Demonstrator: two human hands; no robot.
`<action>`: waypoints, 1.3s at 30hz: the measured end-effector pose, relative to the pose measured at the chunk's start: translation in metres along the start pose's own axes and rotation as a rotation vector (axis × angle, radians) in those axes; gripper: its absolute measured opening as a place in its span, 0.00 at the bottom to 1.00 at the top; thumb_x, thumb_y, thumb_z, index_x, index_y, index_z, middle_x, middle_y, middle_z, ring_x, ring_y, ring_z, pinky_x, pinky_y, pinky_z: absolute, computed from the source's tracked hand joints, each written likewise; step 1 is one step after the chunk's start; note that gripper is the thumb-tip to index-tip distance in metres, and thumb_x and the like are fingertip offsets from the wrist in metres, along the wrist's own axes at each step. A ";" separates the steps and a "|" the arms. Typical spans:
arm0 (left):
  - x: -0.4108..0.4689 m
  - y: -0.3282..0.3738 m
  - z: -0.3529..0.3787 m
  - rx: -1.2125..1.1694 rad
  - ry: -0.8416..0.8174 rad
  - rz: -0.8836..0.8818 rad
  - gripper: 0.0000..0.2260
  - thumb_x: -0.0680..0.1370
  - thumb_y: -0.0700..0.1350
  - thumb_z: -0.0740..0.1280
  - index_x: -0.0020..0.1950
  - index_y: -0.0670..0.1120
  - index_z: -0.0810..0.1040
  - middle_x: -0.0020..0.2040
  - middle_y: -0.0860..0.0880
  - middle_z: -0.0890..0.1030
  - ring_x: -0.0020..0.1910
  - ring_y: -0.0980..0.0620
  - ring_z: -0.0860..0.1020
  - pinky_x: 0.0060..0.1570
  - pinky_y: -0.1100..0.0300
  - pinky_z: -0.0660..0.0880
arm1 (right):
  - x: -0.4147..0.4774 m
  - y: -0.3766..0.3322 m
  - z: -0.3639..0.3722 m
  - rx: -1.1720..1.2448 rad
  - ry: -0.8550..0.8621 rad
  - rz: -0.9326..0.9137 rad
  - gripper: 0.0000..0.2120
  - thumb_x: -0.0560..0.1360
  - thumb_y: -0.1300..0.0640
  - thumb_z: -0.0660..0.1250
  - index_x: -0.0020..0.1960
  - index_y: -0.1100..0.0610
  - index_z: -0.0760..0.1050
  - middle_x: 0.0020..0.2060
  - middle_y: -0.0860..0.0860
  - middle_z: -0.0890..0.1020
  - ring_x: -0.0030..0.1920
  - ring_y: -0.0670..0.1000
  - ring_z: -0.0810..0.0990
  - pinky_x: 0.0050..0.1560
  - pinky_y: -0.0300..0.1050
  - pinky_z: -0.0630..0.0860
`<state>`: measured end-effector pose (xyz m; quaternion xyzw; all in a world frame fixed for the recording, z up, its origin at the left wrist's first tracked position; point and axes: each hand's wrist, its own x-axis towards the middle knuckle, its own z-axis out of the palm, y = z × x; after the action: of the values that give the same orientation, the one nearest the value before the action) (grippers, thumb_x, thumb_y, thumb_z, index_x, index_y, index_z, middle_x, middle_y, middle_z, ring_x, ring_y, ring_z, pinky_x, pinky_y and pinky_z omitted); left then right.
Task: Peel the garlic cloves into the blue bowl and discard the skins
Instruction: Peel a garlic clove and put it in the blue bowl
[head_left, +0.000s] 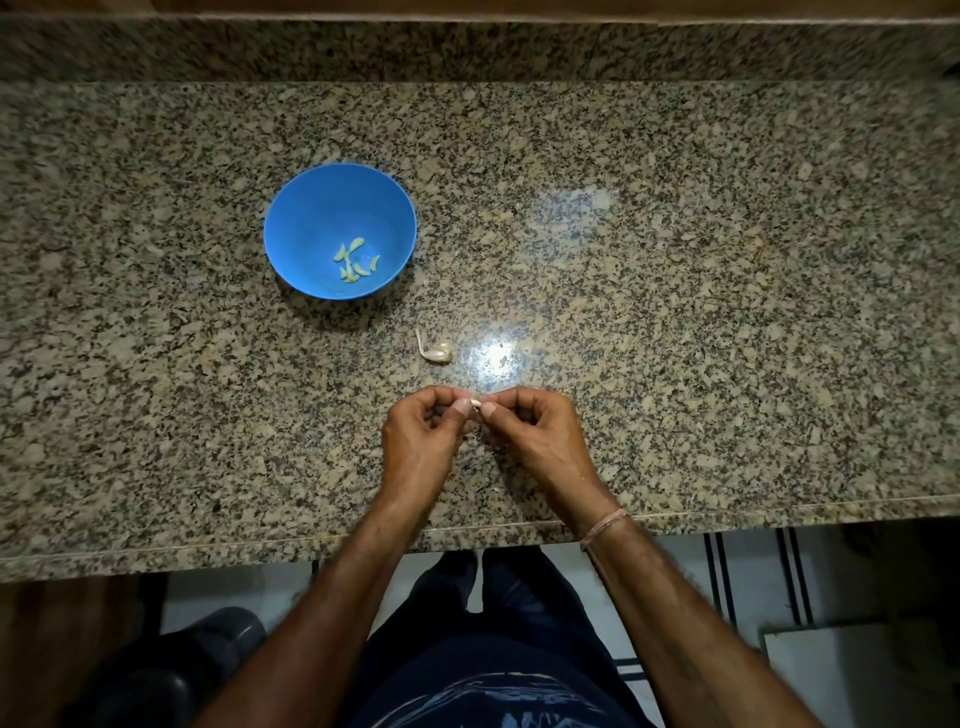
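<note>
Centre frame, your left hand (423, 431) and right hand (530, 428) pinch one garlic clove (475, 403) between fingertips to strip its skin; blue bowl (311, 208) waits upper left.

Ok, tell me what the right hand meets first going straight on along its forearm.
Probably the loose garlic piece on the counter, up-left of the right hand; the blue bowl lies further along. It might brush the left hand first, since both pinch one clove; depth is unclear.

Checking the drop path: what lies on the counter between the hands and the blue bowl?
Head view: one garlic piece with its stalk lies there, clear of the blue bowl.
</note>
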<state>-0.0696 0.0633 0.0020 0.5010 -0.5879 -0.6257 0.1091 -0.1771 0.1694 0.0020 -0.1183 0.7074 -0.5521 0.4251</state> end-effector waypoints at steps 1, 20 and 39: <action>0.000 0.000 0.000 -0.031 -0.001 -0.010 0.04 0.81 0.41 0.71 0.54 0.46 0.84 0.48 0.49 0.87 0.49 0.53 0.86 0.52 0.58 0.84 | 0.000 0.000 0.000 -0.004 -0.003 -0.002 0.05 0.79 0.59 0.74 0.52 0.60 0.84 0.45 0.54 0.88 0.49 0.55 0.87 0.53 0.47 0.85; 0.004 0.004 -0.002 -0.316 -0.167 -0.343 0.05 0.82 0.40 0.69 0.53 0.39 0.83 0.41 0.46 0.84 0.38 0.53 0.79 0.40 0.59 0.77 | -0.002 0.005 0.005 -0.402 0.165 -0.260 0.05 0.78 0.60 0.72 0.43 0.55 0.79 0.36 0.48 0.81 0.35 0.44 0.79 0.35 0.39 0.78; 0.003 -0.001 0.005 -0.140 -0.139 -0.237 0.09 0.86 0.42 0.62 0.52 0.41 0.81 0.38 0.49 0.80 0.35 0.55 0.74 0.34 0.64 0.71 | 0.005 0.011 0.002 -0.604 0.192 -0.368 0.05 0.79 0.57 0.71 0.45 0.55 0.81 0.39 0.47 0.82 0.38 0.47 0.80 0.39 0.48 0.81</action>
<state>-0.0746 0.0649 -0.0009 0.5136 -0.4857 -0.7068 0.0283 -0.1748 0.1688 -0.0098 -0.3115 0.8421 -0.3941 0.1962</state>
